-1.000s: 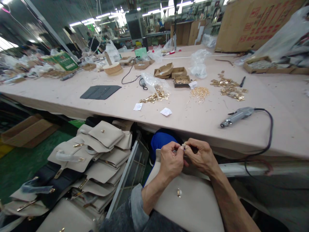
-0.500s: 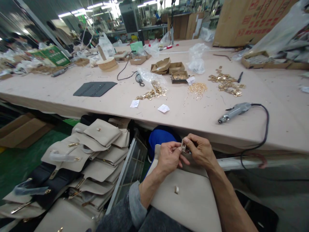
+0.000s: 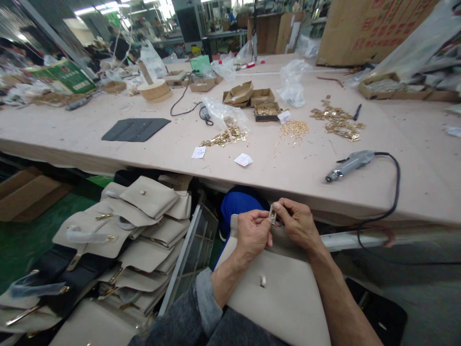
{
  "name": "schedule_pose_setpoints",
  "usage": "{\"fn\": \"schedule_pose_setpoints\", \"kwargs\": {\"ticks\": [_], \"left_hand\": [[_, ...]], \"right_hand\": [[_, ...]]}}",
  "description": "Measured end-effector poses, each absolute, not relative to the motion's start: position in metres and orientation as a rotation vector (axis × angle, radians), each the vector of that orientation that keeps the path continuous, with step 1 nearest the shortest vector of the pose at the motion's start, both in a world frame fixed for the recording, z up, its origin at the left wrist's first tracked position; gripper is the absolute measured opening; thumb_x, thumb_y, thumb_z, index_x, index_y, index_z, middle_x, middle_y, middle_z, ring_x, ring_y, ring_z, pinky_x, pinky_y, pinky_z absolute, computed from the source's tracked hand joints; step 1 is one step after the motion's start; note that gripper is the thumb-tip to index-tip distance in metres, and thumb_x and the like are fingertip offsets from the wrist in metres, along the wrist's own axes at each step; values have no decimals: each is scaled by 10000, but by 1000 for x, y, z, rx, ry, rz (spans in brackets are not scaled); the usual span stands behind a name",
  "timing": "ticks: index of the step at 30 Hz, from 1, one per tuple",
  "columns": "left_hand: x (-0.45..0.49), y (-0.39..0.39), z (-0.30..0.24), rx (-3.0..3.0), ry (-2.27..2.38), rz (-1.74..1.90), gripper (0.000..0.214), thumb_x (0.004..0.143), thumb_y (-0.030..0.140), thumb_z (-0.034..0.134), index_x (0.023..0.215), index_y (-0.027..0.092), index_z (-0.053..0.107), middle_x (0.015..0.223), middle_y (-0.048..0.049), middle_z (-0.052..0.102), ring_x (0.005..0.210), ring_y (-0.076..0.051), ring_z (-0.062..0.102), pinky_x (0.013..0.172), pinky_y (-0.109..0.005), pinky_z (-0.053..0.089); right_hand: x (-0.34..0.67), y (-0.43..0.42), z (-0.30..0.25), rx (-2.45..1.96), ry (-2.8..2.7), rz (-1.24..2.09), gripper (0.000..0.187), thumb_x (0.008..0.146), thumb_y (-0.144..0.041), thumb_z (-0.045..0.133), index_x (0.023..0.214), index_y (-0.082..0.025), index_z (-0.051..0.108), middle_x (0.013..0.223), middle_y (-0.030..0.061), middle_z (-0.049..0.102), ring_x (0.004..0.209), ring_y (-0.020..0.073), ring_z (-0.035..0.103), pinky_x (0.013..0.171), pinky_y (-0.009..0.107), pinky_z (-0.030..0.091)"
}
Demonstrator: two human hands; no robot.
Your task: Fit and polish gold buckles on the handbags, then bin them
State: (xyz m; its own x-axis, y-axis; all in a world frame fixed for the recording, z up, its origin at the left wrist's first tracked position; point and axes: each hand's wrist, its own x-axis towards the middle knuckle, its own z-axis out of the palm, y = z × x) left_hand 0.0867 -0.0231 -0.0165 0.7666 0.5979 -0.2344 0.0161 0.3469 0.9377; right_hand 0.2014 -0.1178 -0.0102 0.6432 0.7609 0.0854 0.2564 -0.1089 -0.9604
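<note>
A beige leather bag lies across my lap, with a small metal turn lock on its front. At its upper edge, a beige strap tab with a slotted metal plate stands up between my hands. My left hand pinches the tab from the left, its fingers curled. From the right, my right hand grips the same tab between thumb and fingers. The fingertips partly hide the tab's lower end.
A grey electric screwdriver with a black cord rests near the table's front edge. Gold plates, small gold pieces and cardboard boxes lie beyond. Beige bags are piled at left beside a grey crate.
The whole view has shifted slightly. My left fingers have drawn closer together at the tab; both hands keep hold of it in nearly the same place.
</note>
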Motion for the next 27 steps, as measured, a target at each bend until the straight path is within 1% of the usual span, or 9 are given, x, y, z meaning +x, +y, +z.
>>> {"fn": "schedule_pose_setpoints", "kwargs": {"ticks": [4,9,12,14,17,20,21,23,27], "left_hand": [[89,-21,-18,1189,665,411,392,779,482,794,843,104,715,607,-63,722,273,-80,468,282,-190,308],[89,-20,-17,1154,643,396,474,748,559,831,814,112,689,723,-99,767,268,-60,451,259,-188,291],[88,-19,-18,1129,613,380,480,726,546,863,816,112,678,741,-108,771,272,-62,461,260,-184,301],[89,-19,-17,1117,610,367,466,738,527,860,844,110,682,738,-105,767,281,-73,484,264,-180,304],[90,-19,-16,1132,649,362,445,769,527,830,847,112,693,632,-67,720,280,-91,488,260,-177,291],[91,-20,-14,1164,700,374,462,758,563,828,755,128,674,492,-17,622,255,-79,416,254,-177,266],[91,-21,-13,1170,708,377,474,755,580,827,738,135,663,476,-10,606,251,-75,402,255,-175,260],[91,-22,-11,1172,699,366,497,762,616,809,749,145,651,479,-11,612,255,-82,423,264,-168,256],[91,-20,-9,1209,671,305,544,819,669,724,868,127,694,497,-37,649,293,-117,515,289,-157,289]], "right_hand": [[203,-115,-12,-1651,-798,588,419,1004,-517,579,763,-177,627,643,-4,561,581,127,502,544,259,399],[202,-112,-9,-1608,-772,635,428,992,-531,593,760,-173,631,627,-3,561,563,125,507,533,254,400],[202,-112,-8,-1616,-764,624,424,988,-527,598,758,-172,634,634,-3,565,560,120,503,528,247,399],[202,-112,-10,-1625,-750,614,423,987,-527,597,761,-173,632,636,-4,564,562,120,502,532,245,399],[202,-112,-12,-1634,-742,623,410,977,-530,613,774,-174,634,632,-5,562,569,127,503,541,250,400],[199,-110,-11,-1684,-783,595,363,949,-505,666,799,-175,655,659,0,581,595,132,495,560,255,396],[199,-110,-10,-1700,-802,577,354,949,-493,669,794,-175,656,665,0,582,601,131,490,564,256,392],[197,-108,-9,-1711,-827,540,364,965,-473,648,755,-175,640,661,0,570,605,129,484,570,256,387],[198,-104,-10,-1656,-762,543,414,958,-488,648,698,-167,620,630,-1,548,586,122,485,563,252,386]]}}
